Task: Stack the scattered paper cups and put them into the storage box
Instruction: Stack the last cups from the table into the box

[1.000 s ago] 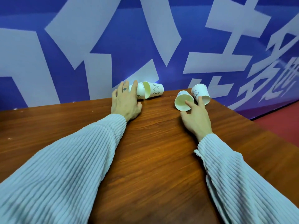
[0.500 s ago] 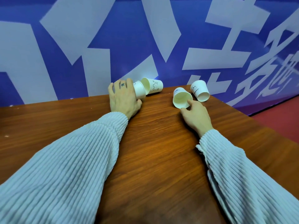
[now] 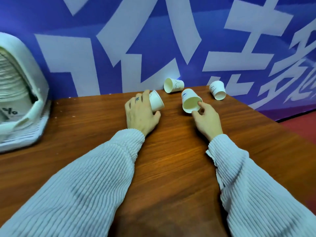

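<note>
Several white paper cups lie at the far end of the wooden table (image 3: 171,159). My left hand (image 3: 141,113) grips one cup (image 3: 156,101) round its side, fingers over it and thumb under. My right hand (image 3: 206,118) pinches the rim of a second cup (image 3: 190,100), whose mouth faces me. A third cup (image 3: 173,85) lies on its side against the wall. A fourth cup (image 3: 217,90) lies near the table's far right corner. The white storage box (image 3: 25,93) stands at the left edge of view.
A blue wall with large white characters (image 3: 153,48) runs directly behind the table. The table's right edge (image 3: 277,122) drops to a red floor. The box shows ribbed white contents inside.
Both hands have drawn their cups toward me, away from the wall. The view has swung left, bringing the storage box into sight.
</note>
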### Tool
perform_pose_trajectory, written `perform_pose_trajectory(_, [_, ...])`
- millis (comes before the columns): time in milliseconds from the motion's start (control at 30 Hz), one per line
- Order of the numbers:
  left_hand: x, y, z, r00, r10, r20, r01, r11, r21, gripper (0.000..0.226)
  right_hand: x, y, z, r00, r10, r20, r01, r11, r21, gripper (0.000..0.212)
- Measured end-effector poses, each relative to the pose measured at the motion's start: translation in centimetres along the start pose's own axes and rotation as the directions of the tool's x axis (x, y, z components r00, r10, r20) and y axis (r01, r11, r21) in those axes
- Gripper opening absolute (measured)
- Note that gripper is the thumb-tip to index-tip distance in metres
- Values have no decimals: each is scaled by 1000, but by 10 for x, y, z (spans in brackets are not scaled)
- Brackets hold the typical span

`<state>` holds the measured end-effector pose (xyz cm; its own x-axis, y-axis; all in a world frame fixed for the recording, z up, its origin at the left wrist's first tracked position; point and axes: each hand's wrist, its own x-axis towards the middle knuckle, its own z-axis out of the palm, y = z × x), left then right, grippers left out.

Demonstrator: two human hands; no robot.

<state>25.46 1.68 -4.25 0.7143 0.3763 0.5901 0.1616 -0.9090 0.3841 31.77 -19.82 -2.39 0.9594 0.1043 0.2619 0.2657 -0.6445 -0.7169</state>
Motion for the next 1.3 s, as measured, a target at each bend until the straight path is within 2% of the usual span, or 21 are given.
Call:
perform_pose_trajectory(300, [-72,-6,-76,989,-114,93,130,974,-185,76,-78,-24,-11,999,26,31,-31,984,175,46])
perform_pose_trajectory(433, [-86,-19,-114,996,-66,65,76,982,-172,77,-107,-40,-16,998,52,47,-62,967,248,41])
perform_pose_trajectory(600, [-92,-41,-163,998,-59,35,65,976,-208,81,-129,-79,-5,997,-60,52,42,956,290,34])
perform_pose_trajectory(733, [-93,-69,-210,996,-77,-53,65,976,-207,94,-140,-130,17,983,-181,-4,170,915,365,15])
perform_pose_trajectory(833, [-92,-101,-244,985,-113,-132,84,975,-206,92,-147,-182,39,965,-262,2,241,891,386,7])
perform_pose_trajectory(933, [-94,-139,-277,960,-186,-210,142,968,-208,86,-154,-238,65,945,-325,18,286,854,434,5])
perform_pose_trajectory(1067, [-100,-185,-315,907,-280,-316,193,941,-279,84,-166,-307,102,907,-418,48,350,813,465,13])
perform_pose_trajectory(1167, [-103,-206,-335,858,-358,-367,220,904,-367,80,-166,-346,122,892,-450,31,398,817,418,15])
perform_pose_trajectory(1300, [-103,-240,-351,803,-451,-389,275,861,-429,79,-163,-392,152,888,-451,92,393,847,358,20])
